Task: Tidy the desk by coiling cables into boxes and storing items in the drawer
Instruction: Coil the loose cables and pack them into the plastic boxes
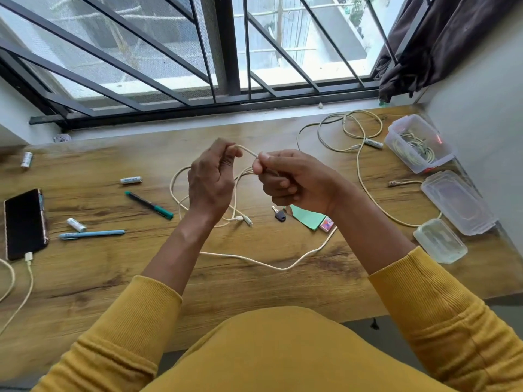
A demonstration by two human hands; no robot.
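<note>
Above the middle of the wooden desk (pixel 113 281), both my hands hold a cream cable (pixel 249 150). My left hand (pixel 210 181) pinches one bend of it, and my right hand (pixel 291 179) pinches it a short way along. Loops of this cable hang down to the desk, and its tail (pixel 268 264) trails across the front. A second cream cable (pixel 351 128) lies spread at the back right. An open clear box (pixel 396 135) at the far right holds a coiled cable. Two more clear boxes (pixel 458 202), (pixel 440 240) stand in front of it.
A phone (pixel 25 223) with a plugged-in cable lies at the left edge. Scattered batteries (pixel 130 180), (pixel 75 224), (pixel 26 159), (pixel 373 143), a green pen (pixel 150 205) and a blue pen (pixel 92 234) lie on the desk. A key (pixel 279 214), green paper (pixel 307 217) and a small pink box (pixel 327 224) sit under my right wrist.
</note>
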